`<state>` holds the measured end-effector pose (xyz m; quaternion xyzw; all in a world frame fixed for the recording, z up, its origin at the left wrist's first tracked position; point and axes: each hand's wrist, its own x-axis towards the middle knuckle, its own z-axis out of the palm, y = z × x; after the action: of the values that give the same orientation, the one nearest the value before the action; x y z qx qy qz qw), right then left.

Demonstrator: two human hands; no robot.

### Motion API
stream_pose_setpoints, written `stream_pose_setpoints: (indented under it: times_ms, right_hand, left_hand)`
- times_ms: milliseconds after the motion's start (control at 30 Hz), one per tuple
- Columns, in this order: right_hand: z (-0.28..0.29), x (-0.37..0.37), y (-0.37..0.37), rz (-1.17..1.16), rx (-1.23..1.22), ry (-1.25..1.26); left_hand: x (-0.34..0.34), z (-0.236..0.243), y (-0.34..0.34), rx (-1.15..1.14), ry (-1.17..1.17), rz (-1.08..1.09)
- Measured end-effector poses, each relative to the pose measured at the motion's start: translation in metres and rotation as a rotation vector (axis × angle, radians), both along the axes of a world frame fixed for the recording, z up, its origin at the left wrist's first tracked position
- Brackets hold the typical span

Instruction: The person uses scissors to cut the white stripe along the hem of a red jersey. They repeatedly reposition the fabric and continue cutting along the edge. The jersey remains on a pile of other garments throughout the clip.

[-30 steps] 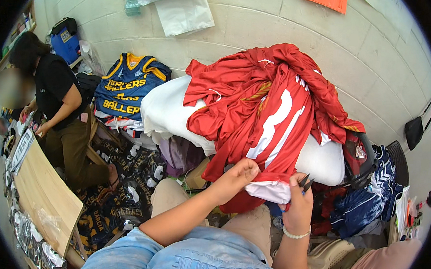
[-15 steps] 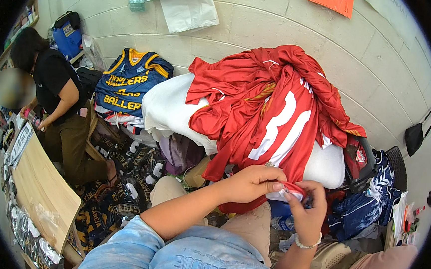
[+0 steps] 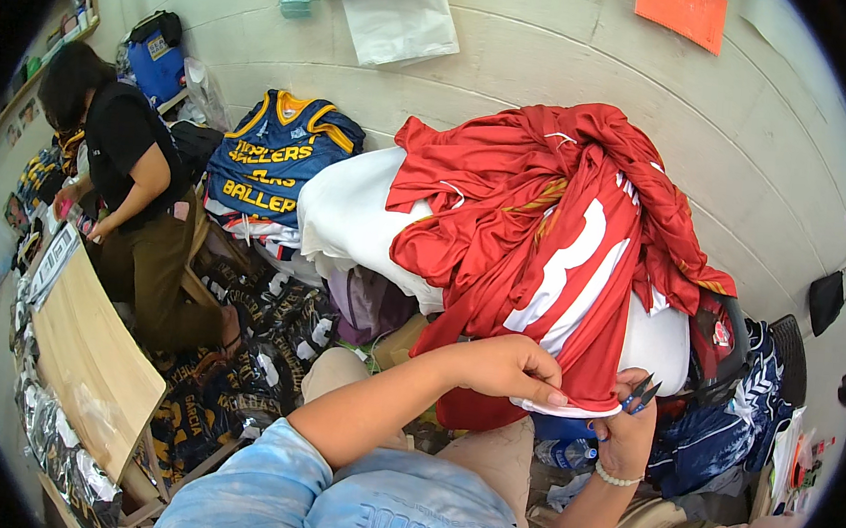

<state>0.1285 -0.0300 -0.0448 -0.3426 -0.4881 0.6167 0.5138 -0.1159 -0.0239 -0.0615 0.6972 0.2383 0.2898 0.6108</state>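
A red jersey with white markings hangs toward me from a heap of red garments. My left hand pinches the fabric just above its white-edged hem, thumb on top. At the hem's right end my right hand is closed around small blue thread snips, their dark blades sticking up past the fingers. Those fingers also touch the hem's corner; how firmly they grip it is hidden.
Under the red heap is a white-covered surface. Navy-and-yellow jerseys lie left of it. A person in black works at the far left, near a wooden board. Dark blue garments and a plastic bottle lie low on the right.
The bunched hem has been spread out flat between my hands, which are now farther apart. Blue snips now show in my right hand. The view has shifted slightly left.
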Motion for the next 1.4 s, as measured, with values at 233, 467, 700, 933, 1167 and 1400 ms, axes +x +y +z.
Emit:
stream_pose_setpoints:
  times_ms: [233, 467, 700, 933, 1167, 1400]
  right_hand:
    - [-0.014, -0.022, 0.028, -0.092, 0.100, 0.099]
    - [-0.007, -0.023, 0.027, -0.108, 0.034, -0.119]
    - [0.020, -0.012, -0.005, -0.261, 0.290, -0.113]
    - [0.021, -0.017, -0.020, -0.074, 0.617, -0.551]
    - [0.015, -0.013, -0.012, -0.239, 0.323, -0.598]
    - [0.034, -0.013, -0.037, -0.184, 0.749, -0.599]
  left_hand:
    - [0.022, -0.008, -0.009, -0.623, -1.037, 0.303]
    - [0.036, 0.013, -0.027, -0.570, -0.907, 0.024]
    - [0.047, 0.040, -0.037, -0.488, -0.759, 0.374]
    - [0.050, 0.038, -0.029, -0.432, -0.908, 0.430]
    - [0.042, 0.043, -0.038, -0.269, -0.877, 0.504]
    - [0.042, 0.049, -0.048, -0.189, -0.790, 0.619]
